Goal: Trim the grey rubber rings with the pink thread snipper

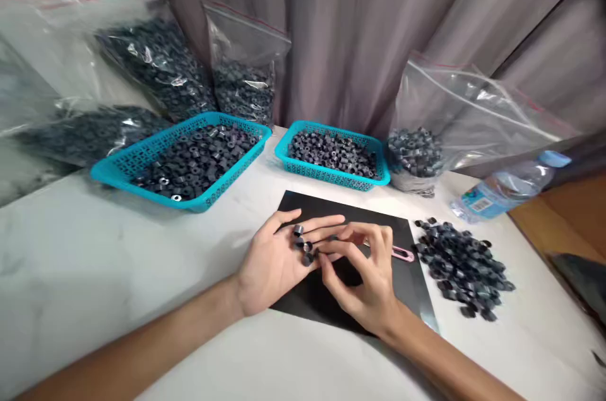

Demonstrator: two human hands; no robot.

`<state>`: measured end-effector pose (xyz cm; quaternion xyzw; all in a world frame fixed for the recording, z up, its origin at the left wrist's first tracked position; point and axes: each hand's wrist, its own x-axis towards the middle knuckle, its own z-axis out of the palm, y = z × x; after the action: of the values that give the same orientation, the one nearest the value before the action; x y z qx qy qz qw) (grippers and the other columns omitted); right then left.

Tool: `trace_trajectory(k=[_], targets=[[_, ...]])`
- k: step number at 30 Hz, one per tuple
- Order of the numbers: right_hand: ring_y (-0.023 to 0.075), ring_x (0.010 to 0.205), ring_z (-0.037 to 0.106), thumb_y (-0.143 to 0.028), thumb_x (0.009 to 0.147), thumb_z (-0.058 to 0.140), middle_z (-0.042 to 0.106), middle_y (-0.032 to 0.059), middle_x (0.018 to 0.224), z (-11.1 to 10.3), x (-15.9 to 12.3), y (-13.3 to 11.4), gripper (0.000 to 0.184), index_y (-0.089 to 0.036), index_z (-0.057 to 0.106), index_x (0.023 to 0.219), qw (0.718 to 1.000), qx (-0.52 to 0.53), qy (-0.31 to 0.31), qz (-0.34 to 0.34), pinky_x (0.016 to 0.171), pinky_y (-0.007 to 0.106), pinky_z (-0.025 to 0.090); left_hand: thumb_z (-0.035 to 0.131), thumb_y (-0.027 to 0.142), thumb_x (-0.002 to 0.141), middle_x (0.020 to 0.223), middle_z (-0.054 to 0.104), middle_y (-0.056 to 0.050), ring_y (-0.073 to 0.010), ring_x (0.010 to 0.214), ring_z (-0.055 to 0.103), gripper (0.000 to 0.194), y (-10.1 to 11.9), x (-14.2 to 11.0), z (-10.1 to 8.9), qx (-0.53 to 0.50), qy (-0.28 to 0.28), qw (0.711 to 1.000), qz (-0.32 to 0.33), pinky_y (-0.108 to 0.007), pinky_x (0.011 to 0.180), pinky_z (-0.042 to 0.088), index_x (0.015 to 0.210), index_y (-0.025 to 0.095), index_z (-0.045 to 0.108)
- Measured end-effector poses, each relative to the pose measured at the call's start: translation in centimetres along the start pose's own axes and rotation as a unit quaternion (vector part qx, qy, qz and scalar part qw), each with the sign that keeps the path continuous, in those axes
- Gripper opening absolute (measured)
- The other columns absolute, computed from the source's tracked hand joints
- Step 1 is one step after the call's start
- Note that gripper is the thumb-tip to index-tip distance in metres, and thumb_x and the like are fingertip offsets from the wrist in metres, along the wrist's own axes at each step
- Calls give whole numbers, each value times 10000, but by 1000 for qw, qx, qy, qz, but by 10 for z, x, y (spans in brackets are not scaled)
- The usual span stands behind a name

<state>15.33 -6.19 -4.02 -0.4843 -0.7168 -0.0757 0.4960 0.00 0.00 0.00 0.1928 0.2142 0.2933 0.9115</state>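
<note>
My left hand (279,256) is palm up with its fingers stretched out. Several small dark cylindrical pieces (307,247), some with a hole through the middle, rest on its palm and at the base of the fingers. Over those fingers is my right hand (364,268), its thumb and fingertips pinched round a small dark piece (318,254). Both hands are above a black mat (312,300). A pink-handled tool (402,254) lies on the mat, partly hidden behind my right hand.
A loose pile of dark pieces (461,265) lies right of the mat. Behind are two blue baskets (208,202) (326,175) of similar pieces. Clear zip bags (246,88) (416,151) hold more. A plastic bottle (511,189) lies tilted at the right; a curtain (350,35) hangs behind.
</note>
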Motion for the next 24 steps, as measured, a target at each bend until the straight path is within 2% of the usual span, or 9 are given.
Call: trace_trajectory(k=[5,11,16,21,24], targets=[[206,843,541,-156,857,715,596,59,1009,-2,-2,4,129,-249,689,943,999,-49,7,-19,820,446,329,466,302,984,1150,721,-155,-223,1064,637,394,-8,6,-4,41,30,999,-7,-288,909,474,1172,54,707],[219,879,558,-109,917,654,713,38,965,-2,1,4,158,-242,639,1002,999,-14,20,-29,805,424,339,443,247,998,930,723,-117,-150,841,646,372,-12,6,-3,5,34,999,-5,-244,808,515,1100,34,731],[222,898,600,-60,909,636,746,17,939,-3,4,7,219,-239,604,1032,1000,9,7,-23,830,430,347,433,243,995,978,727,-137,-176,886,651,382,-8,6,-2,4,6,1000,9,-292,865,517,1147,39,718],[227,913,604,-41,879,651,733,20,948,-5,3,9,251,-240,604,1024,1000,28,0,-13,841,439,344,412,249,993,904,727,-114,-180,901,652,405,-8,6,-5,36,5,999,15,-284,895,494,1147,42,725],[223,897,595,-54,869,672,710,27,927,-5,1,10,299,-236,587,1091,999,37,5,12,850,447,357,387,232,991,1036,739,-132,-209,1020,651,414,-8,5,-7,76,-12,996,32,-310,967,458,1158,57,723]])
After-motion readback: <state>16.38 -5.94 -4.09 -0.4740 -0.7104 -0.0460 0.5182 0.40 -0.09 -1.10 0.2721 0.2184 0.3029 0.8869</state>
